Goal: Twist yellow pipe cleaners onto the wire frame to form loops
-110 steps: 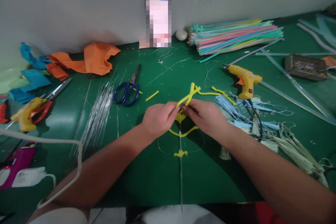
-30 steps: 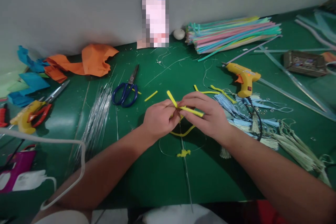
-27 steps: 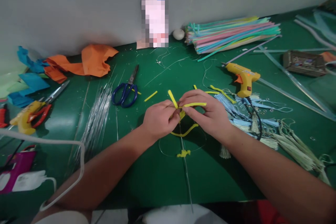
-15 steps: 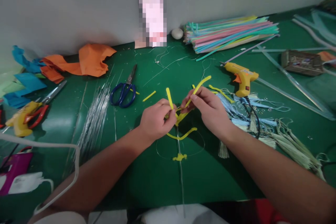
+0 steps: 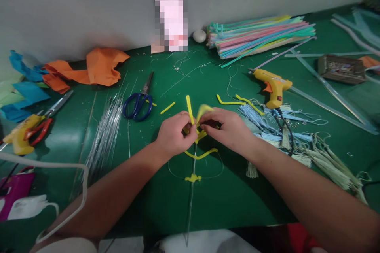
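Yellow pipe cleaners (image 5: 189,106) form a small figure on a thin wire stem, and one end sticks up between my hands. My left hand (image 5: 175,132) pinches the figure from the left side. From the right, my right hand (image 5: 221,126) is closed on another yellow strand, which is blurred as it bends near the left fingertips. Below the fingers, a curved yellow pipe cleaner (image 5: 203,155) and a yellow knotted piece (image 5: 192,178) sit along the wire (image 5: 190,209), with a thin loop around them. My fingers hide the join itself.
Blue-handled scissors (image 5: 138,104) and a bundle of silver wires (image 5: 105,134) lie to the left. A yellow glue gun (image 5: 273,87) and tassels (image 5: 326,162) are at the right. Coloured pipe cleaners (image 5: 261,37) are stacked behind, near a phone (image 5: 172,19) leaning on the wall.
My right hand has moved left, close to my left hand, bringing its yellow strand in and bending it over. The wire's lower end has swung left. Loose yellow pieces on the right are now uncovered.
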